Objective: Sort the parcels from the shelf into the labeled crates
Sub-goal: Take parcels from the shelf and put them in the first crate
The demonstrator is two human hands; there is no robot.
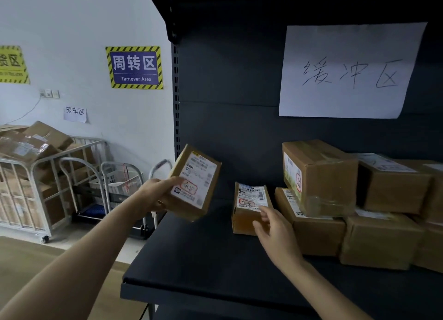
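My left hand [157, 195] grips a small cardboard parcel [199, 185] with a white label, held tilted in the air above the left end of the dark shelf [191, 259]. A second small labelled parcel [249, 207] stands on the shelf. My right hand [273, 231] touches its front right side with fingers spread; whether it grips the parcel I cannot tell. To the right, several larger cardboard parcels [321, 176] are stacked on the shelf. No labelled crates are in view.
A white handwritten paper sign [347, 70] hangs on the shelf's back panel. At the left, a metal cage cart [31, 176] holds cardboard boxes, with trolleys [119, 183] beside it. A "Turnover Area" sign [135, 67] is on the wall.
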